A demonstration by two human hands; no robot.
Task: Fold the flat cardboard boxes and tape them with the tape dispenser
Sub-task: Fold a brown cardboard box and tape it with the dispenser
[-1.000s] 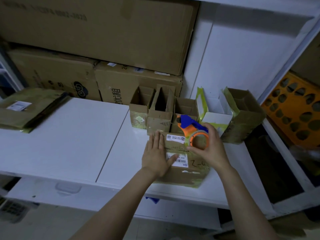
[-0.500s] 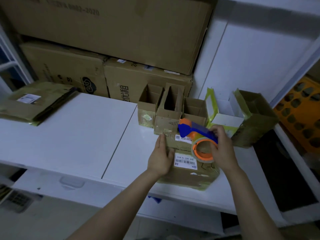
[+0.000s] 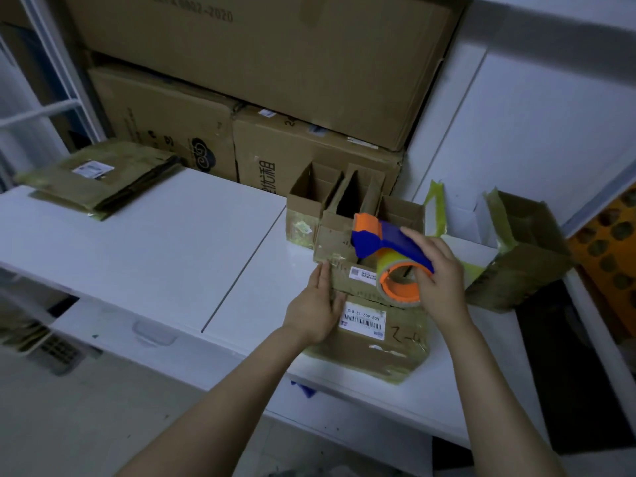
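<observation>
I saw stacked cartons (image 3: 261,63) behind a white tabletop (image 3: 137,249). At its front edge lay the closed cardboard box (image 3: 378,352), open-topped small boxes (image 3: 316,197) just behind. My right grip (image 3: 444,280) curled round the tape dispenser (image 3: 395,239) over the box's top; my left grip (image 3: 315,311) pressed flat, fingers straight, against its left side.

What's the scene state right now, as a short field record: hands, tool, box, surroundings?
left hand: fingers straight, pressing on the left side of the box
right hand: grips the tape dispenser
tape dispenser: blue and orange, held over the box's far edge; contact unclear
box: closed, labels on top, near the front edge of the white table
behind box: open boxes in a row
far left: flat cardboard boxes, stacked
</observation>
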